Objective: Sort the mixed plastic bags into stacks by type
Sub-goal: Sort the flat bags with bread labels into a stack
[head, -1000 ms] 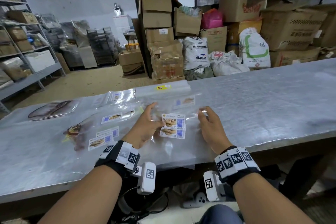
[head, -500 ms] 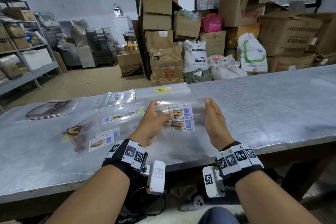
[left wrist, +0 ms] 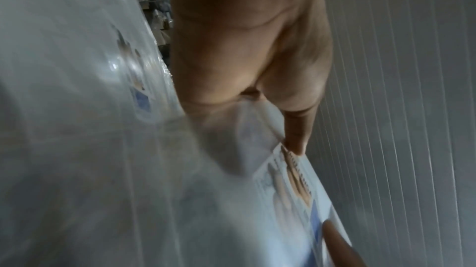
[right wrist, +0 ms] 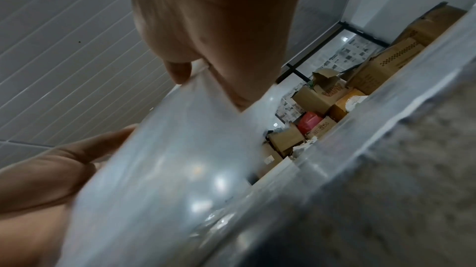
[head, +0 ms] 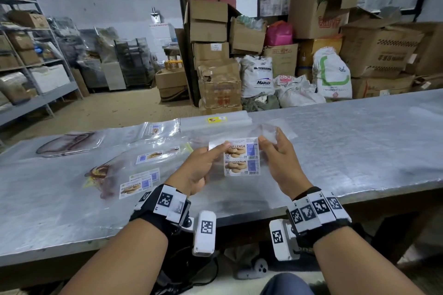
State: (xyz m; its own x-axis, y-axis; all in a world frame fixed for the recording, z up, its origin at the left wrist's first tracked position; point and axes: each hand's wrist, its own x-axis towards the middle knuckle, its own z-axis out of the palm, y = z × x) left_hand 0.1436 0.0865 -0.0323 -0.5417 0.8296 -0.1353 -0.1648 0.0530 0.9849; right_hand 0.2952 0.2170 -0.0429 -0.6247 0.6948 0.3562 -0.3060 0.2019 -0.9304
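Both hands hold up a clear plastic bag with biscuit labels (head: 241, 160) above the grey table (head: 347, 151). My left hand (head: 203, 170) pinches its left edge, thumb on the label. My right hand (head: 278, 158) pinches the right edge near the top. The same clear bag (left wrist: 296, 190) shows in the left wrist view under my thumb, and the bag (right wrist: 167, 169) fills the right wrist view between thumb and fingers. More labelled clear bags (head: 141, 175) lie mixed on the table to the left.
A dark-printed bag (head: 69, 143) lies at the table's far left, and a folded clear stack with a yellow label (head: 215, 121) at the far edge. Cardboard boxes (head: 215, 67) and sacks (head: 332, 76) stand behind the table. Metal shelving (head: 31, 67) runs along the left.
Both hands have lifted the labelled bag off the table and raised it, drawing closer together around it.
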